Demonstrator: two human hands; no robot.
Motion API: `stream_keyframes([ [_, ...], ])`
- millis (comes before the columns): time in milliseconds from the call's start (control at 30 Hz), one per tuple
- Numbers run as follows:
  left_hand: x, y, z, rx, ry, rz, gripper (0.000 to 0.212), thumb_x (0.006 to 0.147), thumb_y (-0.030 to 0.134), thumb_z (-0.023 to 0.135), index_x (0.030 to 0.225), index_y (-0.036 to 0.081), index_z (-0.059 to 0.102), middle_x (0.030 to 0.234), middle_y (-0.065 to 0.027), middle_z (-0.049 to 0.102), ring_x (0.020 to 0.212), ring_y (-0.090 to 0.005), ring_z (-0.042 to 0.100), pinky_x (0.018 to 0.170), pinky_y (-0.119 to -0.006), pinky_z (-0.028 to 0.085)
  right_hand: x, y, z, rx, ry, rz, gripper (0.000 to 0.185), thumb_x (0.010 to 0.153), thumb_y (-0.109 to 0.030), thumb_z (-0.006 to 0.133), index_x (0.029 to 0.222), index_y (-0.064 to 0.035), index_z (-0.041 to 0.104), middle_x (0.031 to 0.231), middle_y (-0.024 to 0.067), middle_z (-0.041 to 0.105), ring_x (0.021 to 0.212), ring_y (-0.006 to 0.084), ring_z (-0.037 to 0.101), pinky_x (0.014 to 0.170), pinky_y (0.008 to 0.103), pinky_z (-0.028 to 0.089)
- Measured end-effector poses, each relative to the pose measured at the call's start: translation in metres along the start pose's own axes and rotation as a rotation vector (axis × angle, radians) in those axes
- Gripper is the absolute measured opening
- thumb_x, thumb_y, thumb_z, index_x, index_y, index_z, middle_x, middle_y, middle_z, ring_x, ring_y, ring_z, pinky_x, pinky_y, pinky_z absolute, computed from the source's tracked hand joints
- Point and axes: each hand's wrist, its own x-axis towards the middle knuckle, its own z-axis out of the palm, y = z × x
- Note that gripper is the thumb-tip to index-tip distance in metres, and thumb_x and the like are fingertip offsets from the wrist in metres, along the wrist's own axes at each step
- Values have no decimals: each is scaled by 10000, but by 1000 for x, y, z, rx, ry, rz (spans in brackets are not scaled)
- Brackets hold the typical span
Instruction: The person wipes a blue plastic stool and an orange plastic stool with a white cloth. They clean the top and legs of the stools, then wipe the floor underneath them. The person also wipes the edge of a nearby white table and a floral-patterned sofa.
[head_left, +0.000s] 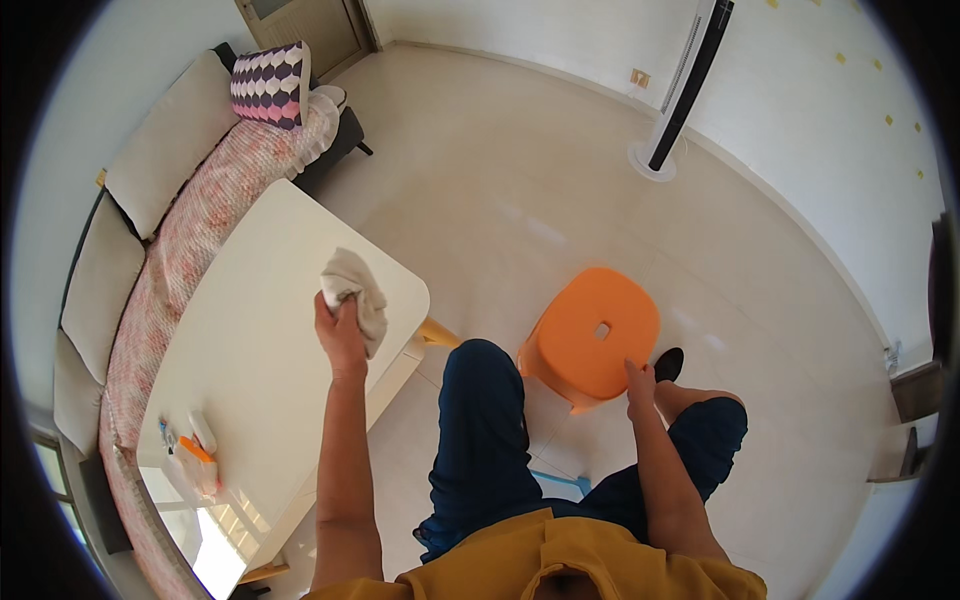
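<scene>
My left hand (343, 334) grips a crumpled off-white cloth (356, 289) over the right part of a white table (255, 300); whether the cloth touches the tabletop I cannot tell. My right hand (640, 382) holds the near right edge of an orange plastic stool (600, 330), which has a small slot in its seat. The stool stands tilted or upright on the floor, which of these I cannot tell, in front of my knees.
Small items and an orange-topped container (196, 461) lie at the table's near left. Behind the table runs a sofa (180, 247) with a pink cover and a patterned cushion (270, 84). A tower fan (679, 97) stands by the far wall. Part of something blue (562, 478) shows beneath me.
</scene>
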Motion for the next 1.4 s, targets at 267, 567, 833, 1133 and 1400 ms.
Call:
stream_keyframes([
  [267,17,-84,-40,529,189,131,292,938,178,530,1197,44,530,1032,-130,629,901,-291,605,791,-395,483,11,-2,36,-23,211,-77,705,763,-307,758,1318,-5,445,1260,180,562,1125,322,576,953,399,464],
  [567,14,-82,-43,456,178,92,262,931,191,549,1159,61,551,976,-113,649,822,-293,615,731,-385,499,-11,-74,79,-987,417,-699,375,833,-212,628,1177,-77,568,1188,132,589,1189,322,497,958,483,404],
  [833,16,-78,-40,471,188,83,309,920,205,558,1201,76,545,1022,-101,641,870,-286,626,755,-390,506,-16,-74,143,-1152,287,-354,505,933,-324,490,1370,-77,432,1297,155,576,1229,297,488,1056,490,255],
  [1133,15,-73,-50,471,157,41,344,899,188,585,1225,95,524,1042,-78,623,882,-284,625,728,-397,519,-15,-82,131,-1157,200,-441,603,918,-446,507,1382,-75,399,1241,297,565,1194,379,525,1039,515,269],
  [1400,16,-74,-49,460,144,62,396,863,139,582,1248,76,520,1057,-92,628,961,-297,612,736,-407,524,31,-139,127,-1006,331,-583,527,901,-530,530,1171,-78,540,1040,153,680,997,332,632,970,519,342],
])
